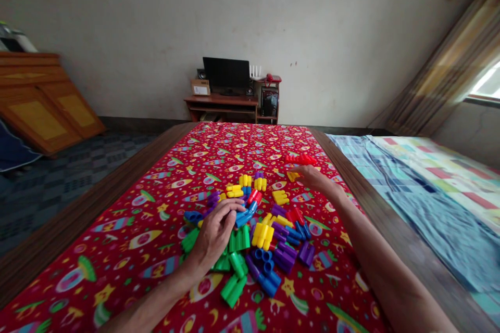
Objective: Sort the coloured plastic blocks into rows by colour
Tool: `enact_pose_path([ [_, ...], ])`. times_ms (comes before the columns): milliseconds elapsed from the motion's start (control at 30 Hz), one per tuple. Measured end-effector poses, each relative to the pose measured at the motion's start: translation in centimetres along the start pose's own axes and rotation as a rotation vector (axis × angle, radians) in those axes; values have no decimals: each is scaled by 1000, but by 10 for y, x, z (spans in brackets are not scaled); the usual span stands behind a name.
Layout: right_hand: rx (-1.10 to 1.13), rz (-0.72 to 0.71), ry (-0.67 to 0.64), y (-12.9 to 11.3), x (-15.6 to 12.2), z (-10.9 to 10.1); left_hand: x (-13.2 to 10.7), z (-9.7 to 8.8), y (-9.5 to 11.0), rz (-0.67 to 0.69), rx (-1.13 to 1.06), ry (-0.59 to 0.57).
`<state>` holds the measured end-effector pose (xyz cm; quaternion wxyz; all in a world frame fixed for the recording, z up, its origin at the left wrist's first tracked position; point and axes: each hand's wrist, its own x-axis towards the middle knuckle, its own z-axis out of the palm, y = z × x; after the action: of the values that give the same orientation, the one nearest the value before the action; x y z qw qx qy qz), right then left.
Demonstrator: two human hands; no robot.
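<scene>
A pile of plastic toy blocks made of joined tubes lies on a red patterned tablecloth point(128, 265). My left hand point(214, 229) rests over the left part of the pile, its fingers loosely stretched and curving down beside a blue block point(246, 216). Green blocks point(239, 239) lie under and around that hand. Farther out to the right, my right hand point(314, 178) has its fingers over a yellow block point(292, 176) and seems to grip it; the fingertips are partly hidden. Just beyond it is a row of red blocks point(300, 159). Another yellow block point(280, 197) lies apart, nearer me.
Purple blocks point(285, 257) and a yellow block point(263, 235) sit in the pile's right part. A bed point(414, 208) adjoins the table's right side. Behind the table stands a desk point(219, 100) with a monitor point(226, 74). A wooden cabinet point(42, 99) is at left.
</scene>
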<state>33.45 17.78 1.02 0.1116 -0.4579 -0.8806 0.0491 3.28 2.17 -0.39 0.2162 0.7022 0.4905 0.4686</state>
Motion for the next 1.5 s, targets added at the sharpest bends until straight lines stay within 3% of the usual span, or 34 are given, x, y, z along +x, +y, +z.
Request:
enact_pose_path([
  [267,-51,156,97,0,8,17,0,0,-1,10,2,-1],
  [400,-97,133,116,-8,6,4,0,-1,-1,7,-4,5],
  [467,-100,84,97,-20,3,-8,0,0,-1,5,-5,8],
  [567,-128,52,-34,-54,-3,-20,1,0,0,0,-2,4],
  [700,-298,74,-196,-105,-7,-14,0,0,0,-11,-1,-1],
  [767,-339,63,-226,-115,-7,-8,0,-1,-2,-9,-1,0],
  [833,-312,32,-219,-109,-6,-5,0,-1,-3,-5,-5,1],
  [933,-243,20,-145,-74,-6,-13,0,-1,-3,-2,-11,2],
  [1067,-261,179,-20,-18,-10,-29,0,0,0,-3,-10,-3],
  [1167,-222,216,2,8,-12,-27,0,-1,0,-6,-6,-4],
  [1333,-81,229,18,22,-10,-8,0,-1,-2,-8,-9,-5],
  [1500,-59,219,14,19,-10,-7,0,-1,0,-2,2,-15],
])
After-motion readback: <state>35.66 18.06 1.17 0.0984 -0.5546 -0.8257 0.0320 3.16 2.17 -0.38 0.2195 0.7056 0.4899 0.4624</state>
